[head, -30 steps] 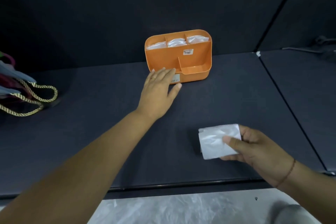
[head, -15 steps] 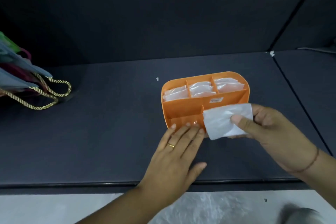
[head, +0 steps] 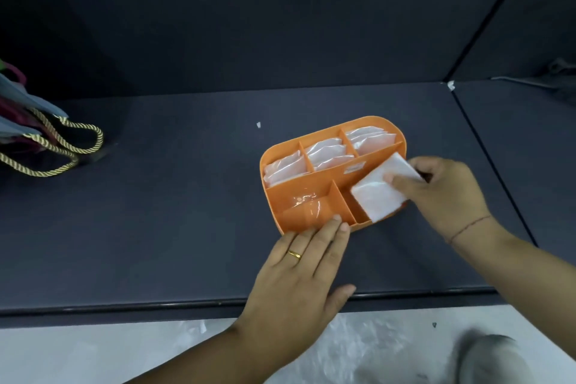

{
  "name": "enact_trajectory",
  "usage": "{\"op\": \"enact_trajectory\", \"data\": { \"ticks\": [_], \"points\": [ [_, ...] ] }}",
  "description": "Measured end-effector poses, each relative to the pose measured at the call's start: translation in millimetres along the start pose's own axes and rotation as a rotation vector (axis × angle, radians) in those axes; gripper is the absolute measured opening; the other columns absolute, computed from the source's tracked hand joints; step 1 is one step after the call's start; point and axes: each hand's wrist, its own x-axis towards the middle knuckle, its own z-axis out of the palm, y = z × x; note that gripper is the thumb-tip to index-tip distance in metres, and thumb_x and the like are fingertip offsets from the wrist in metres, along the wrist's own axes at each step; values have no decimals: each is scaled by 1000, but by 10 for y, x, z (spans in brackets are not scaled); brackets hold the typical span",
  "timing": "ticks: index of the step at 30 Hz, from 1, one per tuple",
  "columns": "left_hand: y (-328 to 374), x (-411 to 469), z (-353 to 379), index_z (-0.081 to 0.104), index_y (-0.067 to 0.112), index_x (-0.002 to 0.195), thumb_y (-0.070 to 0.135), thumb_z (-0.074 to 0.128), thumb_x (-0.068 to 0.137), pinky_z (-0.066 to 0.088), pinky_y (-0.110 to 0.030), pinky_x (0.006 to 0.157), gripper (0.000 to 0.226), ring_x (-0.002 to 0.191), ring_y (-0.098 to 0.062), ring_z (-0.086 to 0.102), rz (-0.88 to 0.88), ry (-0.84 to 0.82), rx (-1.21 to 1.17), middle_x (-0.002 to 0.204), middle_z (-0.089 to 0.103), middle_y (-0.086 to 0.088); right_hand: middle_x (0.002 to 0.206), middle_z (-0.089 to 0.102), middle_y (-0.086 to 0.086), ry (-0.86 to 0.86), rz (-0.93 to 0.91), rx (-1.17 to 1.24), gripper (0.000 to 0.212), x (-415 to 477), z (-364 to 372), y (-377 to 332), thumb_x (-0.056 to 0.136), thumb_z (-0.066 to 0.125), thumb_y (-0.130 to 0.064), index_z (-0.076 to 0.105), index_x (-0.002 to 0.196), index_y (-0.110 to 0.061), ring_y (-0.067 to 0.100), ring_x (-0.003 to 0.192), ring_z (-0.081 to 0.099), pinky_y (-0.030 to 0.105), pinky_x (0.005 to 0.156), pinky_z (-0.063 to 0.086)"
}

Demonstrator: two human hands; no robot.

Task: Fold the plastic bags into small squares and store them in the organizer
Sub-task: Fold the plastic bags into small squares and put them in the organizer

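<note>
A dark table carries an orange 5-compartment organizer near its front edge, with a left hand flat on the surface, fingertips against the organizer's near wall. Bags with gold rope handles lie at far left; 1 small white scrap sits behind the organizer.

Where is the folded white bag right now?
In the head view, the folded bag is right of centre, pinched by the right hand at the front right compartment of the orange organizer.
</note>
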Motion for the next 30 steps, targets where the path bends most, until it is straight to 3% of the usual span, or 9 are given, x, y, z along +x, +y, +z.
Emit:
{"op": "enact_trajectory", "data": {
  "ticks": [4, 6, 10, 12, 15, 17, 19, 22, 30],
  "points": [
    [80, -19, -5, 39, 12, 143, 53, 33, 94, 46, -37, 102, 64, 122, -19, 57, 20, -28, -6, 145, 52, -4, 93, 47, -3, -10, 14, -203, 12, 25, 125, 104, 85, 69, -27, 66, 74, -22, 12, 81, 52, 17, 65, 38],
    [114, -29, -5, 39, 11, 143, 53, 34, 94, 47, -38, 100, 65, 122, -19, 57, 46, -37, -6, 146, 51, -5, 98, 45, -3, -1, -16, -255, 9, 45, 172, 98, 82, 72, -30, 68, 77, -24, 16, 92, 51, 25, 80, 42],
    [107, -44, -33, 38, 11, 144, 53, 34, 95, 40, -37, 108, 65, 127, -19, 48, 77, -14, 21, 146, 51, -5, 111, 41, -10, -67, -37, -328, 10, 112, 216, 42, 82, 71, -36, 68, 77, -28, 16, 117, 39, 29, 101, 23],
    [84, -50, -37, 36, 9, 145, 51, 35, 96, 31, -39, 112, 65, 132, -20, 41, 94, 8, 38, 146, 51, -7, 119, 44, -13, -140, -5, -146, 11, 130, 204, 5, 81, 72, -34, 67, 72, -31, 14, 119, 44, 35, 106, 31],
    [83, -74, -36, 36, 8, 145, 51, 37, 97, 25, -43, 114, 64, 140, -22, 34, 113, 32, 67, 147, 49, -8, 122, 54, -5, -196, 22, 100, 6, 98, 185, -43, 82, 73, -24, 73, 79, -20, 8, 103, 56, 24, 88, 46],
    [85, -79, -56, 37, 9, 145, 50, 40, 97, 22, -46, 116, 63, 143, -25, 30, 119, 79, 72, 149, 46, -9, 124, 53, -4, -193, -11, -24, 7, 114, 222, 20, 83, 72, -27, 72, 77, -22, 12, 108, 54, 27, 89, 46],
    [26, -47, -107, 40, 10, 143, 46, 46, 96, 18, -47, 120, 60, 145, -28, 28, 69, 186, 30, 152, 40, -11, 130, 49, -3, -164, -17, -194, 9, 141, 275, 90, 82, 70, -33, 69, 75, -27, 20, 118, 49, 41, 99, 44],
    [-185, 53, -184, 35, 10, 145, 47, 45, 97, 8, -46, 122, 61, 147, -32, 20, -94, 296, -24, 154, 30, -13, 131, 47, 1, -98, -39, -324, 13, 176, 315, 96, 85, 67, -32, 73, 88, -21, 24, 118, 48, 45, 99, 45],
    [-393, 111, -159, 22, 6, 151, 77, 30, 89, 21, -44, 118, 95, 149, -30, 18, -239, 157, -92, 159, 23, -15, 137, 40, 0, 80, -308, -441, 31, 130, 296, 46, 77, 78, -23, 61, 103, -17, 23, 112, 51, 36, 90, 49]
  ]
}}
